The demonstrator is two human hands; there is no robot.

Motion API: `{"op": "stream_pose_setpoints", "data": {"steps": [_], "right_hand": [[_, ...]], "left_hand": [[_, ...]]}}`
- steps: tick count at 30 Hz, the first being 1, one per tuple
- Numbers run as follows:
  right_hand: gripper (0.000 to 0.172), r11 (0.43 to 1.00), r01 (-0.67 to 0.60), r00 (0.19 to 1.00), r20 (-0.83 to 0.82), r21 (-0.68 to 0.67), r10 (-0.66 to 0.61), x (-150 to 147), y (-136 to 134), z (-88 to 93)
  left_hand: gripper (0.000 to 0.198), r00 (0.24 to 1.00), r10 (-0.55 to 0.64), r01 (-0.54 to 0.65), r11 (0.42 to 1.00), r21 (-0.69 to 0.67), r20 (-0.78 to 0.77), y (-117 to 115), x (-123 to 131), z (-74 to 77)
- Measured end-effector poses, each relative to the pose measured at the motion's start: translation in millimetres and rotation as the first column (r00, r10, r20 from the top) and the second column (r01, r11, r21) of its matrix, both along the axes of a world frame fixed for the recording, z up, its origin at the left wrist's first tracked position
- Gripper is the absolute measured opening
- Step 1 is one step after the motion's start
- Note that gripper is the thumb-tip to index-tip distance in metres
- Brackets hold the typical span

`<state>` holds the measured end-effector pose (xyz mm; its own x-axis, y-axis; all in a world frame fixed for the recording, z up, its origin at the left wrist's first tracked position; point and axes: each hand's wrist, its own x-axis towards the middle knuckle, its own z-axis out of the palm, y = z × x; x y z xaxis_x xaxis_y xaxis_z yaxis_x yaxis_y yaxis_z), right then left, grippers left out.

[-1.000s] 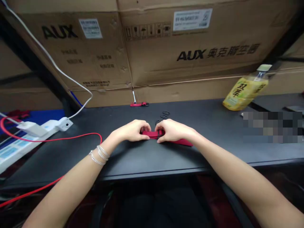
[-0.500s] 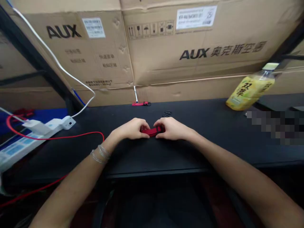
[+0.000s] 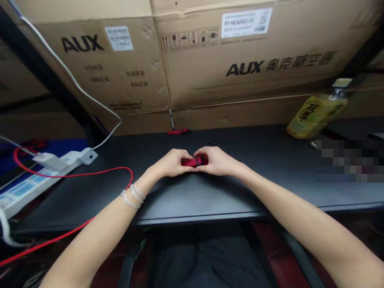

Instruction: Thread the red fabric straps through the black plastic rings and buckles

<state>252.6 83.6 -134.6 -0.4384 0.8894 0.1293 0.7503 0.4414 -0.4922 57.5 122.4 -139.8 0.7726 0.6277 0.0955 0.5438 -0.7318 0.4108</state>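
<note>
The left hand (image 3: 171,163) and right hand (image 3: 217,161) meet mid-worktop (image 3: 240,192), their fingers (image 3: 186,157) closed on a red webbing strap (image 3: 192,162). A small black ring (image 3: 212,143) lies just beyond; a red strap piece (image 3: 177,131) sits at the far edge.

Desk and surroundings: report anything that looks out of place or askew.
The yellow-labelled drink bottle at the far right of the black desk leans sharply instead of standing upright, its neck tipped rightward. The red cable also loops across the desk and trails over its front edge.
</note>
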Motion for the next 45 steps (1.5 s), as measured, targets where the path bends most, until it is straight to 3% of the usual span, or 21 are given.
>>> {"op": "stream_pose_setpoints", "data": {"steps": [10, 15, 20, 23, 26, 34, 38, 45], "right_hand": [[0.044, 0.997, 0.065, 0.995, 0.073, -0.05, -0.061, 6, 6, -4.1], [0.035, 0.994, 0.093, 0.987, 0.139, -0.058, -0.085, 6, 8, -6.6], [0.035, 0.991, 0.123, 0.99, 0.082, -0.057, -0.118, 1, 8, -13.2], [0.023, 0.989, 0.138, 0.989, 0.052, -0.049, -0.135, -1, 9, -16.1], [0.014, 0.983, 0.153, 0.987, 0.07, -0.099, -0.146, -1, 9, -15.1], [0.022, 0.988, 0.113, 0.986, 0.135, -0.105, -0.098, -5, 2, -9.9], [0.025, 0.99, 0.109, 0.986, 0.135, -0.094, -0.095, -8, 0, -11.0], [0.023, 0.986, 0.097, 0.993, 0.074, -0.139, -0.087, -8, 4, -15.9]], "left_hand": [[0.03, 0.99, 0.073, -0.072, 0.997, -0.012, 0.121, 1, -3, 0.8], [0.031, 0.974, 0.112, -0.098, 0.992, -0.075, 0.199, 3, -4, 0.8], [0.033, 0.962, 0.129, -0.107, 0.989, -0.102, 0.241, 1, -2, 2.9], [0.032, 0.961, 0.123, -0.097, 0.989, -0.113, 0.249, 0, -1, 2.8], [0.03, 0.972, 0.114, -0.09, 0.989, -0.118, 0.207, -1, 0, 0.3], [0.008, 0.975, 0.222, -0.223, 0.973, 0.059, 0.013, -17, 11, -3.3], [0.015, 0.952, 0.305, -0.304, 0.951, 0.05, -0.031, -22, 16, -4.7], [0.024, 0.944, 0.327, -0.325, 0.945, 0.043, -0.038, -18, 17, -4.3]]}}
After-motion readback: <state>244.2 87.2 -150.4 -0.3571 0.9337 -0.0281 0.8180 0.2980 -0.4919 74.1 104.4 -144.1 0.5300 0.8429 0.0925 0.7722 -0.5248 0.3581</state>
